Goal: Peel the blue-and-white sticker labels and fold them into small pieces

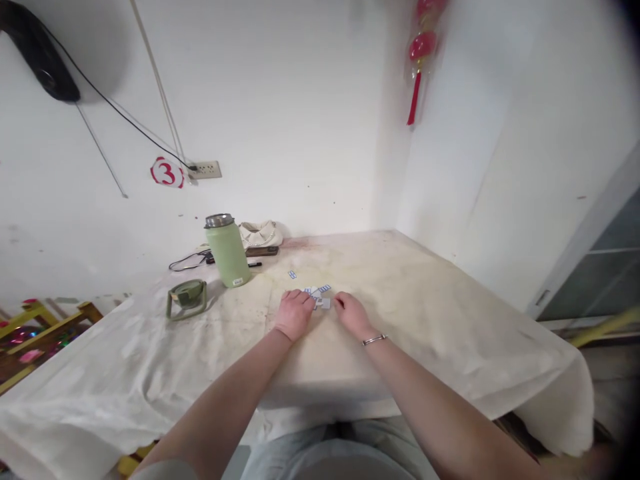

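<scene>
A small pile of white cards with blue print (315, 292) lies on the tablecloth between my hands. My left hand (295, 315) is at the pile's left edge, its fingers curled down and together; what is under them is hidden. My right hand (354, 316), with a silver bracelet at the wrist, sits just right of a plain greyish card (326, 303). Its thumb and forefinger are pinched together, and anything between them is too small to make out. Farther back, a single blue-and-white card (292, 274) lies apart from the pile.
A green bottle (228, 253) stands lidless at the left, with its green lid (187, 297) nearby. Behind it are a white bag (261, 233), a dark phone-like object (263, 251), a black pen (255, 265) and a cable (187, 261). The cream tablecloth (425, 300) meets the wall behind.
</scene>
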Demonstrator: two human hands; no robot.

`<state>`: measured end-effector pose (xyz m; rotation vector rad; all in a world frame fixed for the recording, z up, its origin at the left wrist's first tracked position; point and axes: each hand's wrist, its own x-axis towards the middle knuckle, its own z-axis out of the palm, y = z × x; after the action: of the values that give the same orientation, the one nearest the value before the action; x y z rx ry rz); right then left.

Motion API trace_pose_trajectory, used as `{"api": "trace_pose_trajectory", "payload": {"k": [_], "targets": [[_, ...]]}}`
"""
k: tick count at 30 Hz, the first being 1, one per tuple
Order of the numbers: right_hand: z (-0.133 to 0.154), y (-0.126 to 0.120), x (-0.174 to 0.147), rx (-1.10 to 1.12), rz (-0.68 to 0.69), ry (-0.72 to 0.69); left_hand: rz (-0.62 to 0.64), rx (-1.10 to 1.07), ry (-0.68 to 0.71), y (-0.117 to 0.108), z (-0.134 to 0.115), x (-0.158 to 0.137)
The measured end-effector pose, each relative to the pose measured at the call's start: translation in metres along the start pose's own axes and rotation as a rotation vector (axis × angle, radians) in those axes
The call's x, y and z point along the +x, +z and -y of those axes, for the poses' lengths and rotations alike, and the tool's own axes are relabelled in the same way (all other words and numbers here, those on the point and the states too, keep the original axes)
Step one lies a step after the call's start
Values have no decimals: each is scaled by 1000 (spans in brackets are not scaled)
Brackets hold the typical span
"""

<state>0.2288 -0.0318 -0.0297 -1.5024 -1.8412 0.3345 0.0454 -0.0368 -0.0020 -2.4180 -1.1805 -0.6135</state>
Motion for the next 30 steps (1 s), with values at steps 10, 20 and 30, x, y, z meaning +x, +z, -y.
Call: {"api": "trace_pose_trajectory", "payload": {"k": [10, 20, 30], "targets": [[4, -5, -1, 91, 128, -46, -26, -7, 79, 1, -4, -2], [-4, 0, 1, 111, 236, -102, -17, -16, 187, 1, -9, 0], [-5, 1, 1, 176, 203, -99, 11, -47, 197, 0, -11, 2]]}}
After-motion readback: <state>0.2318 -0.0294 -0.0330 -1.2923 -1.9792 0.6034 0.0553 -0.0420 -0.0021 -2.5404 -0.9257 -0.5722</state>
